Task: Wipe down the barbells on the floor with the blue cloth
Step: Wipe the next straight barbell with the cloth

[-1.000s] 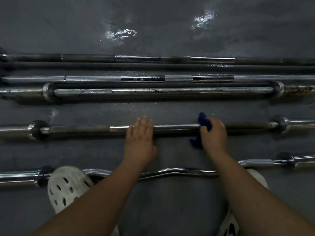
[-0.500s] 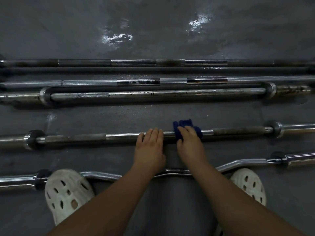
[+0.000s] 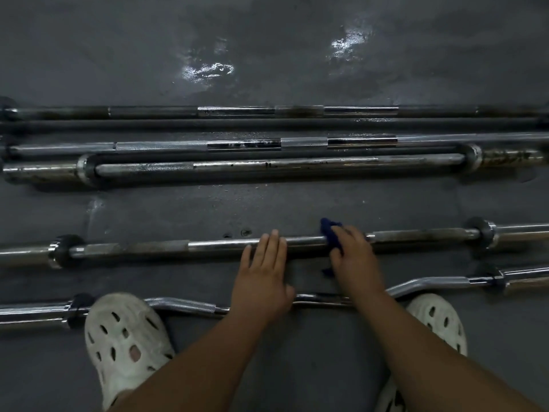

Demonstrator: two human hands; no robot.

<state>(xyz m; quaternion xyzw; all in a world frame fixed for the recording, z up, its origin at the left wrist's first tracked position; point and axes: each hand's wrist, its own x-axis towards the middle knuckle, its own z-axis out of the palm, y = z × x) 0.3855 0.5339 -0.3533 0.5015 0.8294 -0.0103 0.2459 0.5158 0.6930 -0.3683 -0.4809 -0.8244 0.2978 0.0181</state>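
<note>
five bars for sure on the floor (image 3: 297, 203), all lying 9-to-3. the dark strip under the farthest one could be a sixth or a shadow, can't tell.

working bar (image 3: 219, 242) is second nearest. left to right along it:
- left collar (image 3: 61, 251) out at 9 o'clock, then a dull patchy knurl
- left hand (image 3: 261, 281) flat, fingers straight and together, tips resting on the shaft, holding nothing
- just at its 3 o'clock, blue cloth (image 3: 331, 233) draped over the shaft, with right hand (image 3: 355, 260) curled round cloth and bar. a bit of cloth shows at 6 below the shaft
- right collar (image 3: 487, 233) further toward 3

curl bar (image 3: 184, 306) sits at 6 o'clock of both hands, under the wrists. left clog (image 3: 124, 343) at 7, right clog (image 3: 436, 322) at 5.

risks, my read:
- round shaft pinned only by flat fingertips, so a hard stroke could roll it toward 12 or back onto the curl bar
- hands are close, so a stroke toward 9 runs the cloth into the left fingers
- loose cloth end may snag the knurl or drag floor grit onto steel
- glare on the floor at 12, possibly wet, so footing is iffy
</note>
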